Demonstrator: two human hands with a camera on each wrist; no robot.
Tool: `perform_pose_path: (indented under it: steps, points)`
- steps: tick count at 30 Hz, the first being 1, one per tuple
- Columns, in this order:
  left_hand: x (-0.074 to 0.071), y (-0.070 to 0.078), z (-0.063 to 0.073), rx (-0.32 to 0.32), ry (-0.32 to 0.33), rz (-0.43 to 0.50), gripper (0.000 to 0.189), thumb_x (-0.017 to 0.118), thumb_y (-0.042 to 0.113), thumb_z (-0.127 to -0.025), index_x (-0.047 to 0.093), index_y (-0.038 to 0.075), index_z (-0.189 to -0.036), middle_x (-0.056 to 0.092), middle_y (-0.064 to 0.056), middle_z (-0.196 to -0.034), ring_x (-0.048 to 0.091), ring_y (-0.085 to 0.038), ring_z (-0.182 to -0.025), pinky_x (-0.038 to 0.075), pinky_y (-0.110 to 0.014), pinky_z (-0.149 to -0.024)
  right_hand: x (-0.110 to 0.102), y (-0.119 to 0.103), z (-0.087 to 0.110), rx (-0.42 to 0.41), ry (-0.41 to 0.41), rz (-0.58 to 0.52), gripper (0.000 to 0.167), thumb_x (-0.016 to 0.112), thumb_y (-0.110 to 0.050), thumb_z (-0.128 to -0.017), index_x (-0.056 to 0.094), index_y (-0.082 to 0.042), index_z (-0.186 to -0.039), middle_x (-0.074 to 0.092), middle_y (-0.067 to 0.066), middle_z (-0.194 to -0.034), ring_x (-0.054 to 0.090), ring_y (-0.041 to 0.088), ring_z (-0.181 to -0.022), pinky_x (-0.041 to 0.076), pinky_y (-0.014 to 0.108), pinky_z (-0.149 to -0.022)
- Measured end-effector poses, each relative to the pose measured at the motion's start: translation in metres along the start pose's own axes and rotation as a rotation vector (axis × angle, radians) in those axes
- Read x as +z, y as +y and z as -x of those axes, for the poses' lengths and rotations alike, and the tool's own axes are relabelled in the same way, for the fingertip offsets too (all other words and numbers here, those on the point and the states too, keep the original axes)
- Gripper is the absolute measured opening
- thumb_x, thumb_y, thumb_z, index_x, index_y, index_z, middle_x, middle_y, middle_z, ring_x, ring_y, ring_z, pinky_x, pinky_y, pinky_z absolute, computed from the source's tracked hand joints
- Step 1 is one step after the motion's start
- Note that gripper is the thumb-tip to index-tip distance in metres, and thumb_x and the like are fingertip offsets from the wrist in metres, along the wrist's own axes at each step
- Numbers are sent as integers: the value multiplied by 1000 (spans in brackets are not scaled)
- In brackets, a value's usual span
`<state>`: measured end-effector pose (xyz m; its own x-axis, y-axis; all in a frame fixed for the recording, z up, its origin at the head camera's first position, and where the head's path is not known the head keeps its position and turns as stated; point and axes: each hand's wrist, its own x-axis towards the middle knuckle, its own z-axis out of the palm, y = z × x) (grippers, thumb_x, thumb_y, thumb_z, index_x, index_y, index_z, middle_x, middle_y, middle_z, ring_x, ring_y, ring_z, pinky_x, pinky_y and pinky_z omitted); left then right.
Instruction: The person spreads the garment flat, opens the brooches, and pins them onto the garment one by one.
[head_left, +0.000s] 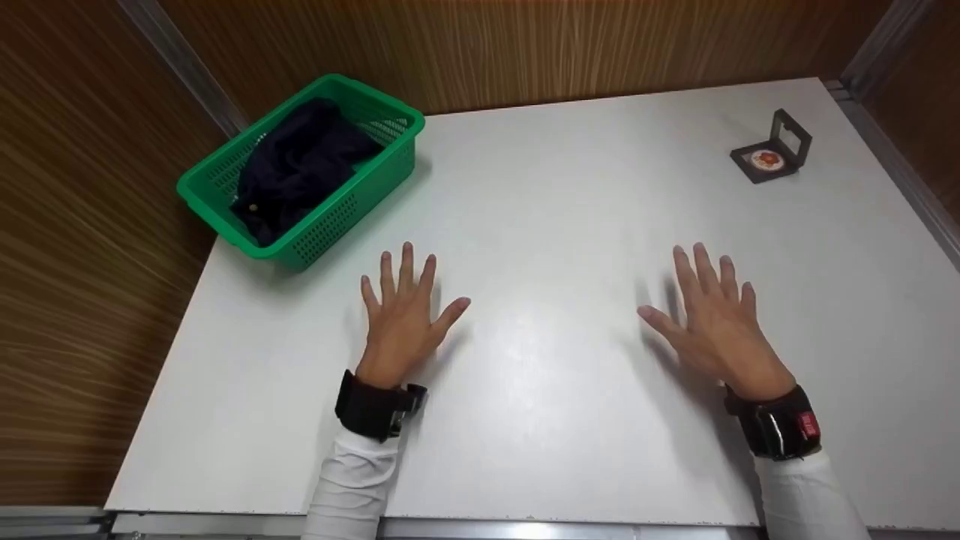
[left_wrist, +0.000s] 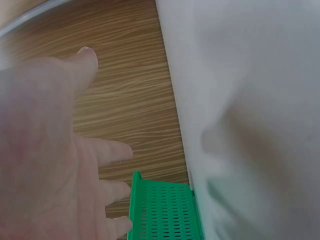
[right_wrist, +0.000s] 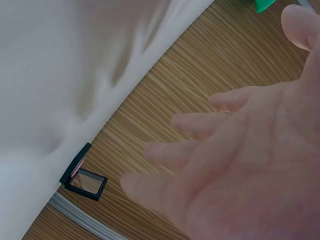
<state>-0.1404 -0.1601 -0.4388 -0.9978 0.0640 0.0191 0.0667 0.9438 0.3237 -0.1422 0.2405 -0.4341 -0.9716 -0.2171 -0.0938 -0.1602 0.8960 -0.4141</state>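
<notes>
Left hand [head_left: 403, 324]: your fingers spread, empty
Right hand [head_left: 716, 334]: likewise
Basket [head_left: 379, 189]: past left fingertips, corralling cloth [head_left: 300, 161]
Case [head_left: 790, 160]: past right fingertips, open, presumably displaying disc [head_left: 767, 160]

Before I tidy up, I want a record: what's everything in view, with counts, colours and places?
Flat tabletop: one, white, across the centre.
Perforated plastic basket: one, green, tabletop's far left.
Crumpled cloth: one heap, dark navy, inside the basket.
Square hinged case: one, black, tabletop's far right, lid raised.
Round disc: one, white and red, in the case's base.
Wood-grain panels: three, brown, back, left and right.
Metal trim: several pieces, grey, at panel corners and below the tabletop's near edge.
Long sleeves: two, white, one per forearm.
Wrist straps: two, mostly black, one per wrist.
Left grip: one bare hand, over the tabletop's left half, fingers spread.
Right grip: one bare hand, over its right half, fingers spread.
</notes>
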Motion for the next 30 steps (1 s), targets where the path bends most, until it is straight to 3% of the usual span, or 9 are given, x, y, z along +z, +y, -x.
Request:
perform_pose_path:
  steps: [7,12,17,20,23,27,30]
  points:
    - [7,17,-15,107,-116,100,76,48,62,-103,42,10,-158,22,-19,-172,17,-42,-160,15,-63,-127,-6,25,24,88,-158,-4,103,49,-66,-100,-1,-4,-165,-3,36,-168,-6,67,-149,5,87,-109]
    - [-17,8,-26,147,-151,189,69,54,55,-103,46,10,-155,40,-16,-165,36,-33,-155,28,-52,-127,-4,25,35,120,-209,2,104,51,-68,-98,9,0,-164,-1,38,-167,-4,68,-149,7,89,-105]
    - [-62,-15,-44,142,-183,277,65,56,51,-104,47,12,-155,48,-10,-159,46,-30,-148,40,-49,-120,1,22,40,128,-225,23,103,50,-68,-99,10,2,-164,-4,38,-166,-6,68,-148,6,89,-105]
    - [-89,-36,-62,141,-130,321,61,58,45,-105,48,9,-153,50,-13,-157,50,-34,-142,43,-51,-117,4,19,42,132,-225,23,104,50,-68,-99,10,2,-164,-4,39,-166,-6,68,-148,6,89,-105]
    - [-111,-64,-81,116,-36,340,58,59,41,-105,50,8,-151,49,-16,-157,49,-37,-142,41,-53,-117,8,17,42,131,-224,18,103,51,-68,-99,11,2,-163,-4,39,-166,-6,68,-148,6,89,-105]
    - [-125,-96,-107,39,64,315,55,57,37,-106,49,8,-152,45,-18,-158,42,-36,-148,34,-55,-122,12,15,42,122,-224,23,102,50,-67,-99,13,3,-163,-2,39,-166,-4,69,-148,7,90,-104]
    - [-126,-110,-124,-27,76,283,58,55,37,-106,43,8,-155,39,-17,-162,35,-34,-153,29,-54,-126,14,15,43,119,-217,26,101,49,-67,-100,13,3,-163,-1,39,-166,-3,70,-147,8,91,-104]
